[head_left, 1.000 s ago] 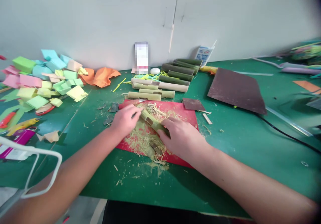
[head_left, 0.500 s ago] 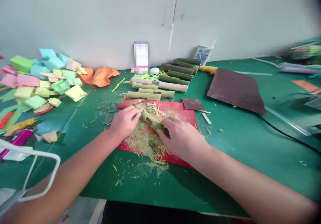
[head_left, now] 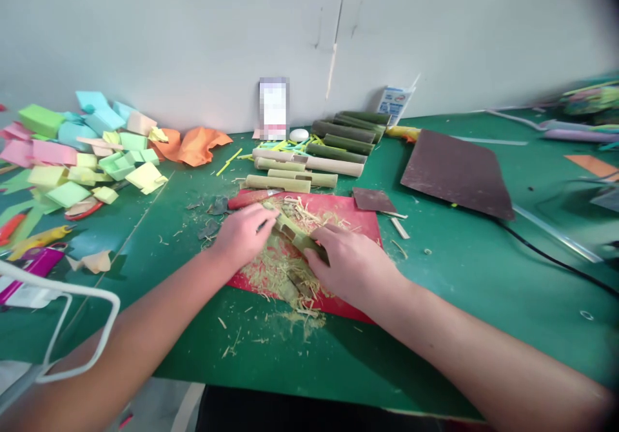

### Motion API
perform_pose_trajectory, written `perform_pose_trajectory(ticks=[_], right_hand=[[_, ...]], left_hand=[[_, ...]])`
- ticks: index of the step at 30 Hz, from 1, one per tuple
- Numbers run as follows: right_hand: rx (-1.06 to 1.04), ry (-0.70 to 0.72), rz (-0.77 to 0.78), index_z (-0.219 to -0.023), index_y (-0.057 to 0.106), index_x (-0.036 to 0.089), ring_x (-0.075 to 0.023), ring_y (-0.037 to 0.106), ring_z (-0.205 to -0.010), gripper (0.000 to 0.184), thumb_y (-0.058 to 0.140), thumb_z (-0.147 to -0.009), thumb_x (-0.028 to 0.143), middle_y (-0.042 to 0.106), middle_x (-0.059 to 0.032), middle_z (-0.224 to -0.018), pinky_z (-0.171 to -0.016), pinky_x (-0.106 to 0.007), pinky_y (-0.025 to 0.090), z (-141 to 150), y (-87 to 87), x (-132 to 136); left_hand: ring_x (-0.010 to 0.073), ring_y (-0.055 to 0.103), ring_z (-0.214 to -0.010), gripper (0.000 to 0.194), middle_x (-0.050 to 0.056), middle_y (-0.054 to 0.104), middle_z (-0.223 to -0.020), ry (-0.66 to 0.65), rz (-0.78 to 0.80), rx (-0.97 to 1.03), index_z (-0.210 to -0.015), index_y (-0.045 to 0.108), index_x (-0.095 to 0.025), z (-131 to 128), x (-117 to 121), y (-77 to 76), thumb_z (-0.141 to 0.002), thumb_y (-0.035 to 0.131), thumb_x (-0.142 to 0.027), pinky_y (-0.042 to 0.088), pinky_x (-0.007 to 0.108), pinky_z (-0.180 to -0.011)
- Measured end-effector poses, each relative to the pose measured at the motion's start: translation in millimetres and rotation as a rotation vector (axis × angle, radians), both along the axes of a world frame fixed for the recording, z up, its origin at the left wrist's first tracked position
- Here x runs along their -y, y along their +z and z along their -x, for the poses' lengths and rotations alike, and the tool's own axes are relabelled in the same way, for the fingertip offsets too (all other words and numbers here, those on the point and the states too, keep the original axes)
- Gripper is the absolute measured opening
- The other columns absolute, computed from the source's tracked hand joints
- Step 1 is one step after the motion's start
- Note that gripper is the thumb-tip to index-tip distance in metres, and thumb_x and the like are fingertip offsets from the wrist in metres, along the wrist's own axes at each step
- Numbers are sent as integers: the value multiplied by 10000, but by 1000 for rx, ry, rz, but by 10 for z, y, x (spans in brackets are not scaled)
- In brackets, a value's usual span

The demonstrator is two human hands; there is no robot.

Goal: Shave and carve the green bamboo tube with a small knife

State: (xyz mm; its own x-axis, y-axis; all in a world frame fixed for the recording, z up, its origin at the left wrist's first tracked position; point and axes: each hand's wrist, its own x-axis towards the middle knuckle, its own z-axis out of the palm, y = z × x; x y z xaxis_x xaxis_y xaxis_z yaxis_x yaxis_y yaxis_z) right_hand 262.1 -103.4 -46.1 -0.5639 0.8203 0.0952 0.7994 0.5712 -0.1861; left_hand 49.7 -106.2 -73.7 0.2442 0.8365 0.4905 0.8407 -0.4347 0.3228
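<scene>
My right hand [head_left: 349, 265] is closed around the near end of a short green bamboo piece [head_left: 296, 236] lying slantwise on a red mat [head_left: 358, 220]. My left hand [head_left: 243, 232] is closed at the piece's far end, fingers pinched on something small and dark that I cannot make out. Pale green shavings [head_left: 275, 268] are heaped on the mat under both hands. A red-handled knife [head_left: 251, 198] lies at the mat's far left edge, just beyond my left hand.
Peeled and dark green bamboo sections [head_left: 309, 161] lie in rows behind the mat. Brown sandpaper sheets [head_left: 454, 173] lie to the right, with a black cable [head_left: 551, 259] beyond. Coloured paper boxes [head_left: 82, 155] and orange paper [head_left: 193, 145] crowd the left. The green table [head_left: 459, 277] meets a white wall.
Both hands stay on the bamboo piece; my left hand has shifted slightly along its far end. Nothing else has moved.
</scene>
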Motion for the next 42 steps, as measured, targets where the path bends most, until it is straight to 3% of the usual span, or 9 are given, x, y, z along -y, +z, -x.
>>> perform_pose_trajectory(ticks=[10,14,18,22,26,30,35,39,42], right_hand=[[-14,9,2,-781,550,184,-173,591,-688,173,458,-844,317,621,-34,-789,-544,-285,312,14,-7,-2],[-16,11,3,-776,554,182,-172,586,-696,183,460,-850,319,617,-38,-799,-561,-284,325,11,-7,-3],[-18,15,11,-752,554,182,-171,585,-695,201,448,-860,314,610,-37,-776,-567,-285,327,0,-18,-3],[-31,17,7,-757,546,183,-169,582,-697,198,446,-861,318,613,-37,-787,-574,-283,327,-4,-25,-4],[-25,19,17,-747,534,184,-158,567,-665,163,485,-833,313,605,-33,-775,-555,-279,315,3,-10,-4],[-43,13,3,-760,533,186,-157,565,-674,157,485,-831,318,607,-31,-781,-558,-274,315,3,-9,0],[-36,26,-9,-741,528,188,-154,559,-657,168,490,-825,328,600,-26,-761,-551,-276,303,-8,-34,4],[-41,15,-4,-756,528,188,-156,561,-662,160,485,-828,324,602,-25,-763,-547,-275,303,-5,-29,-2],[-31,25,9,-749,527,187,-153,558,-646,162,480,-830,319,602,-26,-755,-542,-277,301,-4,-17,-5]], left_hand=[[162,642,-805,224,57,677,-899,-54,58,-7,-1050,659,-188,-11,32,-16,-890,510,-237,519,289,-731],[175,638,-835,215,76,682,-898,72,-47,1,-978,678,-156,-28,43,-22,-896,496,-234,512,301,-755],[147,629,-755,233,54,674,-878,-92,55,-55,-1061,659,-188,-57,68,-26,-889,510,-237,503,260,-678],[166,630,-787,220,79,675,-870,91,-40,-38,-967,686,-148,-46,63,0,-896,498,-236,497,288,-725],[148,627,-756,237,62,671,-863,-83,58,-46,-1058,656,-167,-24,52,5,-898,491,-226,496,262,-695],[174,634,-823,214,81,676,-882,102,-25,-12,-967,684,-148,53,20,-8,-892,500,-228,498,285,-748],[154,629,-767,250,61,669,-867,-23,16,-78,-1074,652,-170,53,92,-13,-899,486,-235,500,269,-712],[162,633,-787,231,80,673,-868,93,-52,-53,-989,677,-143,39,125,-7,-900,481,-228,504,277,-729],[159,636,-786,248,73,672,-872,-26,4,-77,-1057,657,-152,21,122,-5,-901,480,-228,508,271,-720]])
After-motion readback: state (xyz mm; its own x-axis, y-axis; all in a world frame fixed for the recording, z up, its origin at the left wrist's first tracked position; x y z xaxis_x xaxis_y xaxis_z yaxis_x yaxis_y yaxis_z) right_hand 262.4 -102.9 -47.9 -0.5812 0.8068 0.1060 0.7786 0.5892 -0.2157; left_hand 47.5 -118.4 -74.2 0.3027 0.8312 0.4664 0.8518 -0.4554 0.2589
